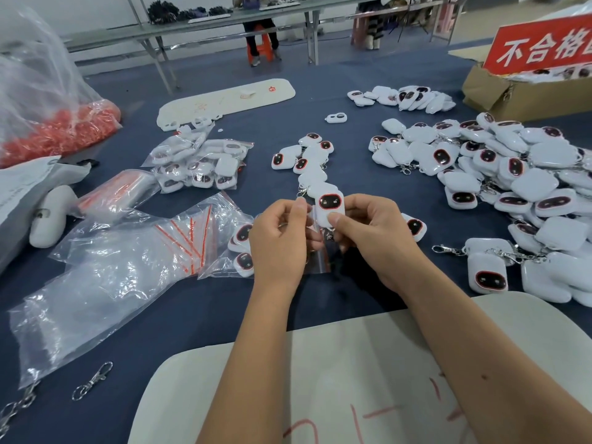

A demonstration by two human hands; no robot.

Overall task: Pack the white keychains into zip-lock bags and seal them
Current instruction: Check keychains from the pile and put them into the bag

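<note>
A white keychain [330, 205] with a dark, red-rimmed face is pinched by my right hand [368, 238], thumb on its lower edge. My left hand [278, 238] grips a small clear zip-lock bag [317, 251] that hangs under both hands, its red strip low. The keychain's metal clasp dangles between my hands at the bag. Whether the keychain sits partly inside the bag I cannot tell. A big pile of loose keychains [512, 174] lies on the right, a smaller cluster [307, 158] just beyond my hands.
Empty zip-lock bags [179, 241] spread at the left, bagged keychains [198, 165] beyond them. A sack of red bits [57, 129] stands far left. A cardboard box [512, 94] with a red sign sits far right. Loose metal clasps [93, 379] lie near left, a white board [320, 379] under my forearms.
</note>
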